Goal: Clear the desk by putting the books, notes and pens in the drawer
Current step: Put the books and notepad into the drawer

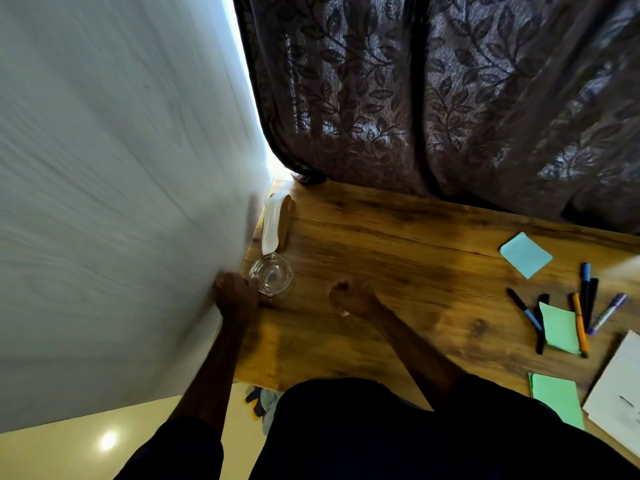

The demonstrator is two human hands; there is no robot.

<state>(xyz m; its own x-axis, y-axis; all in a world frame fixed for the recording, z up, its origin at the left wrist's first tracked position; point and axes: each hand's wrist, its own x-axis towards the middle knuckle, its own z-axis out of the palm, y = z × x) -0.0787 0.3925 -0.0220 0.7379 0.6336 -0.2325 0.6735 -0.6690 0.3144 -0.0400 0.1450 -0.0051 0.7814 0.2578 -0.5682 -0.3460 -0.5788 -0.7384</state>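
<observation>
My left hand (237,293) is curled shut at the desk's left edge, against the white wall, with its knuckles touching the rim of a glass ashtray (273,275). Whether it grips the ashtray is unclear. My right hand (349,295) hovers in a loose fist over the middle of the wooden desk (398,244); nothing is clearly in it. At the right lie several pens (585,299), a blue note (525,254), a green note (561,328) across the pens, a green note pad (554,398) and a white notebook (620,389). No drawer is in view.
A white wall (121,202) borders the desk's left side and a dark leaf-patterned curtain (433,98) hangs behind it. A white folded item with a wooden piece (275,220) lies behind the ashtray. Pale floor (104,441) shows at the bottom left.
</observation>
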